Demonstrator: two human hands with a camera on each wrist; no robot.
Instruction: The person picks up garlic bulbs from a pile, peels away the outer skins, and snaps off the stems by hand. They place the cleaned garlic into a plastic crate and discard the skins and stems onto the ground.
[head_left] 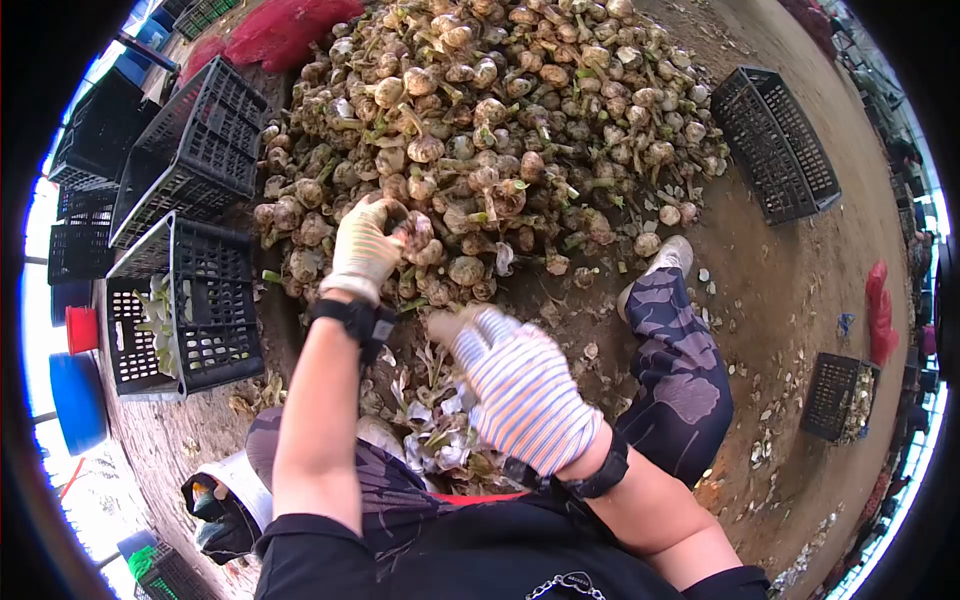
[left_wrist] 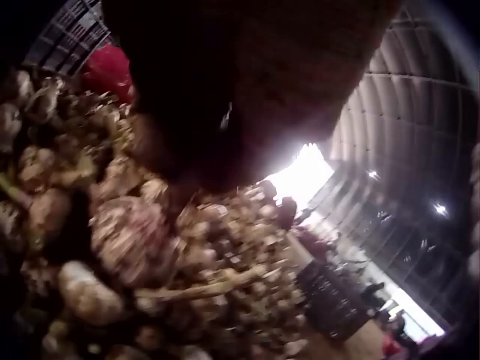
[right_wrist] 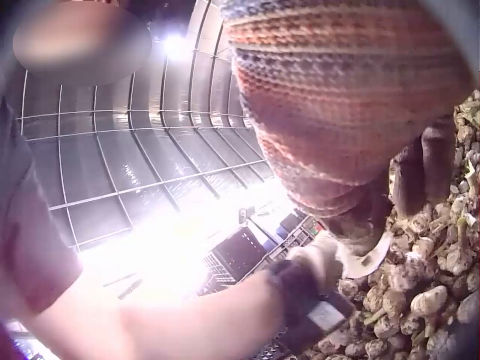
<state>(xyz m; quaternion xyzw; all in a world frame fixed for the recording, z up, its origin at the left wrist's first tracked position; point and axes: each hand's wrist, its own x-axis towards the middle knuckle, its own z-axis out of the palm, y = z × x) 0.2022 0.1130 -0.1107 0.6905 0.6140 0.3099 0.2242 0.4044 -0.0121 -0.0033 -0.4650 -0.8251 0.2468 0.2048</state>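
Observation:
My left hand (head_left: 362, 245), in a striped glove with brown fingers, pinches a garlic bulb (head_left: 414, 232) at the near edge of a large garlic heap (head_left: 480, 130). In the left wrist view that hand is a dark shape over the heap. My right hand (head_left: 530, 390), gloved in striped knit, hovers lower and to the right, its fingertips blurred; I cannot tell whether they hold anything. A pale curved flake (right_wrist: 367, 259) shows by its fingers in the right wrist view. Below it, loose garlic skins (head_left: 435, 430) lie between my legs.
Black plastic crates (head_left: 215, 305) stand at left, one with leafy scraps inside. Another black crate (head_left: 775, 145) sits right of the heap, and a smaller one (head_left: 840, 395) farther right. A red mesh sack (head_left: 290, 30) lies behind. My shoe (head_left: 668, 255) rests beside the heap.

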